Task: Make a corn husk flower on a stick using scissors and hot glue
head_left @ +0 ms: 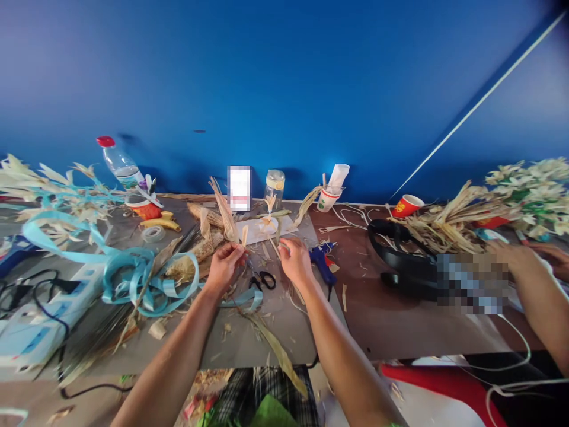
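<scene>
My left hand (pixel 226 263) is closed in a pinch on a strip of dried corn husk (pixel 244 236) that stands up from its fingers. My right hand (pixel 295 259) is a little to the right, fingers curled on thin husk strips; what it holds is hard to make out. Between and just below the hands lie black-handled scissors (pixel 262 279) on the grey mat (pixel 249 344). A blue glue gun (pixel 322 261) lies just right of my right hand. A small husk figure (pixel 268 213) stands on white paper behind the hands.
Light blue ribbon (pixel 133 276) coils at the left beside a white power strip (pixel 40 320). A water bottle (pixel 119 163), a jar (pixel 274 187) and cups (pixel 329 198) line the blue wall. Another person's arm (pixel 533 284) reaches in at the right near husk bundles (pixel 448 225).
</scene>
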Motion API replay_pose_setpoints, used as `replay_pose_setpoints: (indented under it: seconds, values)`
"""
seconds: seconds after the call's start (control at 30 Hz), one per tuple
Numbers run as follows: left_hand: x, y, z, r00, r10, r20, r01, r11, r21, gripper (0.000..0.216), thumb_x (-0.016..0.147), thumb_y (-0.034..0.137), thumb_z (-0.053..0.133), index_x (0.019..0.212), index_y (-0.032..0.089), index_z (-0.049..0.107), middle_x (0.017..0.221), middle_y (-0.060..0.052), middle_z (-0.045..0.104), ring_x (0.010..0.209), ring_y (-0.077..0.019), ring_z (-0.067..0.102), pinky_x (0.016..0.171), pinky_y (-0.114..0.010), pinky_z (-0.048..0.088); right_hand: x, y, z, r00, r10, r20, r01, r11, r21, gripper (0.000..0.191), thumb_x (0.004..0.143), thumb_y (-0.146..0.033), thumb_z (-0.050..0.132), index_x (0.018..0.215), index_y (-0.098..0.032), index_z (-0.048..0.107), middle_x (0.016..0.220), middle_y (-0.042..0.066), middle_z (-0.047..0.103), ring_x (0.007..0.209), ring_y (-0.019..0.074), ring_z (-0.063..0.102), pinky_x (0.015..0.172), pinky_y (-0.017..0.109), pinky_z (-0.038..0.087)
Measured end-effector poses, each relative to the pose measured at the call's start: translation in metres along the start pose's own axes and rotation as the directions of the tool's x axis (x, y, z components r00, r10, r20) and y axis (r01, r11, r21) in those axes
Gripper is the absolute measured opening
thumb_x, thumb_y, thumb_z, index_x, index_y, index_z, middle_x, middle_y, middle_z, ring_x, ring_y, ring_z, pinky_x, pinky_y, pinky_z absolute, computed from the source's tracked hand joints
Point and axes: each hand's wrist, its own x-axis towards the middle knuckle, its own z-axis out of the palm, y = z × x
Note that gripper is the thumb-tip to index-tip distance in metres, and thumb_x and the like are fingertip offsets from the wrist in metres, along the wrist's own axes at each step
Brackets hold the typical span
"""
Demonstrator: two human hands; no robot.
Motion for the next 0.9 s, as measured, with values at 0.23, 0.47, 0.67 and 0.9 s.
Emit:
replay_pose_setpoints:
  seconds: [0.23, 0.47, 0.67, 0.9]
  values:
    - [-0.002, 0.001, 0.004, 0.999, -0.036, -0.021, 0.035, 0.999, -0.019, 0.024, 0.064, 0.036, 0.071, 0.064, 0.013, 0.063, 0.062, -0.002, 0.061, 0.052, -0.008, 0.049, 0.05, -0.021, 0.035, -0.007, -0.018, -0.001, 0.992, -0.126, -0.023, 0.127, 0.99, 0.057, 0.023, 0.086, -0.021, 0.044, 0.095, -0.018, 0.065, 0.089, 0.007, 0.068, 0.076, 0.016, 0.061, 0.074, 0.027, 0.045]
    - [-0.001, 0.002, 0.003, 0.999, -0.029, -0.03, 0.027, 0.998, -0.06, 0.023, 0.064, 0.035, 0.071, 0.065, 0.014, 0.063, 0.064, -0.001, 0.062, 0.05, -0.0071, 0.047, 0.051, -0.021, 0.036, -0.012, -0.023, 0.002, 0.98, -0.163, 0.117, 0.158, 0.986, 0.053, 0.021, 0.086, -0.023, 0.047, 0.095, -0.018, 0.065, 0.089, 0.007, 0.071, 0.079, 0.016, 0.064, 0.073, 0.024, 0.044]
    - [-0.002, 0.003, 0.001, 0.999, -0.004, -0.036, 0.002, 0.998, -0.062, 0.022, 0.064, 0.034, 0.072, 0.068, 0.014, 0.063, 0.071, -0.002, 0.064, 0.051, -0.007, 0.048, 0.053, -0.022, 0.038, -0.02, -0.034, 0.006, 0.93, -0.209, 0.302, 0.221, 0.975, -0.004, 0.018, 0.085, -0.024, 0.052, 0.094, -0.019, 0.067, 0.089, 0.006, 0.07, 0.081, 0.0153, 0.063, 0.073, 0.023, 0.042]
    - [-0.001, 0.003, 0.001, 0.999, -0.027, -0.042, 0.024, 0.997, -0.072, 0.024, 0.062, 0.035, 0.073, 0.067, 0.014, 0.062, 0.071, -0.002, 0.065, 0.052, -0.0077, 0.049, 0.053, -0.022, 0.037, -0.015, -0.024, 0.007, 0.984, -0.058, 0.167, 0.086, 0.982, -0.168, 0.014, 0.082, -0.021, 0.055, 0.085, -0.021, 0.068, 0.088, 0.005, 0.069, 0.09, 0.0182, 0.06, 0.08, 0.027, 0.038]
